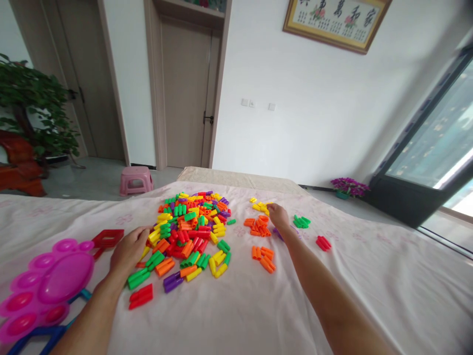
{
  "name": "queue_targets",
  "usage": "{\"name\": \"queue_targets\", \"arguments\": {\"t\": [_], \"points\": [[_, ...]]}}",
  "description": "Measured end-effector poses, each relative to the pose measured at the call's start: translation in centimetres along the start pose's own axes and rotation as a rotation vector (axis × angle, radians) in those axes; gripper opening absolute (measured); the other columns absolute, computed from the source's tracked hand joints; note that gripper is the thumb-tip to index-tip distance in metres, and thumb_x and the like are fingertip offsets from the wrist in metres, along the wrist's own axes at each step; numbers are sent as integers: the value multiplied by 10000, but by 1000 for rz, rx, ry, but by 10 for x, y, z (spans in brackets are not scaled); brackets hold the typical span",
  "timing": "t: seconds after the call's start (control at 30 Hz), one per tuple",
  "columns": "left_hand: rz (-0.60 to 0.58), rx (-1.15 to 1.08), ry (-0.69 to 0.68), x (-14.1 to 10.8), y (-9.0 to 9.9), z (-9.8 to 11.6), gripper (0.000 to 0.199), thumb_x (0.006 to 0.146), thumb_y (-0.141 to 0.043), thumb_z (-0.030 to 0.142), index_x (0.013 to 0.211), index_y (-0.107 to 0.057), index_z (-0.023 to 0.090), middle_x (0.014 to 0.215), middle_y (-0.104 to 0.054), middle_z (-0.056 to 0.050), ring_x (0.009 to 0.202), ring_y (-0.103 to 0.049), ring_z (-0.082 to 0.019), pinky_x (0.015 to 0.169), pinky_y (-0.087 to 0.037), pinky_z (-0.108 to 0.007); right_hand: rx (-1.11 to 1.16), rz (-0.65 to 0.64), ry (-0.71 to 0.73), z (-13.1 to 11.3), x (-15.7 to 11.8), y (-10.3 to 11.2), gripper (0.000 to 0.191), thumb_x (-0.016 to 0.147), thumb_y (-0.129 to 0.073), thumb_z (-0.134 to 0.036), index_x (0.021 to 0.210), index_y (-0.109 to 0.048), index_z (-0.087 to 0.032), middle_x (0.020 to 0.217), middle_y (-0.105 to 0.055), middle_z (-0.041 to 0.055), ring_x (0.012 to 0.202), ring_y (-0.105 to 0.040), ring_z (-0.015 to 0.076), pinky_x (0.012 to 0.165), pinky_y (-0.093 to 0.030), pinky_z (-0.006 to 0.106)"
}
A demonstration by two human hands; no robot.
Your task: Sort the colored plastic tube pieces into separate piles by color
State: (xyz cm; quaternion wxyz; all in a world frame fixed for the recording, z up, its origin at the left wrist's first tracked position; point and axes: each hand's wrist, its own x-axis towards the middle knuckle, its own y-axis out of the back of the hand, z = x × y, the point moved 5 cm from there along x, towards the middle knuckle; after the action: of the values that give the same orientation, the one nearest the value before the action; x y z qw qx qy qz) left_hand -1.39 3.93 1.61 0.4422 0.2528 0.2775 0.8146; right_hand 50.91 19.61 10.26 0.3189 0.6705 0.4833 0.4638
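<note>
- Two bare hands work over a pale cloth (240, 315); I have the left hand (127, 251) at the near-left edge of the mixed heap (194, 222) and the right hand (278, 216) out among the small colour groups.
- The right hand is bunched, its fingertips drawn together at the yellow pieces (260, 207). I cannot tell from here whether it pinches one or only touches it.
- The left hand is half curled, palm down, with its fingers against the heap's edge. Its thumb side partly hides what is under it, so I cannot tell if anything is gripped.
- I judge that the small groups are set apart by colour so each reads as its own patch, clear of the jumbled heap; the low, close posture of the right fingers suits pieces this small.
- The left hand's position probably keeps the heap within its easy reach, leaving the other side to the right hand.
- From the right hand, the yellow pieces lie at 9 to 10 o'clock, just beside the fingertips. The upper orange pieces (258, 226) sit at 8 o'clock, the lower orange pieces (265, 258) near 7, the green pieces (302, 222) at 3, and the red pieces (323, 243) at 4. The purple pieces (278, 232) are partly hidden by the forearm, at about 6.
- From the left hand, the heap spreads from 1 to 3 o'clock, and a pink paw-shaped tray (66, 277) lies at 8.
</note>
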Motion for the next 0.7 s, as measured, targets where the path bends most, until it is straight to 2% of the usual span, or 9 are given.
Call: {"name": "queue_targets", "arguments": {"t": [0.13,0.23,0.37,0.47,0.57,0.7], "points": [[1,1,-4,1,0,0,432,906,-409,456,1106,-737,259,1111,-759,-38,1029,-677,-241,834,-482,-269,-78,-145,67,-19,-15,-23,342,971,-438,-291,971,-761,-177,1004,-751,105,955,-674,203,775,-427,241],[4,0,-19,1,0,1,428,904,-411,456,1098,-740,260,1104,-761,-37,1025,-679,-240,816,-484,-267,-127,-192,94,-30,-24,-28,384,988,-408,-303,896,-751,-157,972,-744,128,915,-673,212,738,-414,258],[-1,7,-19,1,0,1,428,906,-409,458,1098,-737,259,1117,-758,-40,1024,-681,-241,823,-483,-268,-175,-160,122,-49,-33,-21,386,997,-391,-299,937,-749,-166,1042,-731,147,992,-656,235,788,-411,287],[-5,4,-11,1,0,0,430,913,-401,459,1101,-734,262,1118,-757,-41,1032,-679,-243,839,-481,-272,-123,-147,201,-79,-43,-21,315,984,-450,-311,1029,-745,-211,1089,-729,106,1044,-640,226,815,-413,281],[-3,2,-16,0,0,1,424,912,-406,454,1092,-736,259,1116,-758,-41,1028,-679,-245,838,-482,-275,38,-248,327,-116,-62,-33,274,946,-558,-370,1126,-721,-243,1087,-729,57,991,-654,199,783,-433,256],[4,-1,-12,0,1,1,412,898,-426,451,1086,-741,264,1100,-765,-34,1009,-685,-237,818,-488,-262,88,-308,456,-149,-84,-54,382,841,-714,-410,1189,-684,-254,1192,-680,61,1061,-626,216,786,-445,261]]}}
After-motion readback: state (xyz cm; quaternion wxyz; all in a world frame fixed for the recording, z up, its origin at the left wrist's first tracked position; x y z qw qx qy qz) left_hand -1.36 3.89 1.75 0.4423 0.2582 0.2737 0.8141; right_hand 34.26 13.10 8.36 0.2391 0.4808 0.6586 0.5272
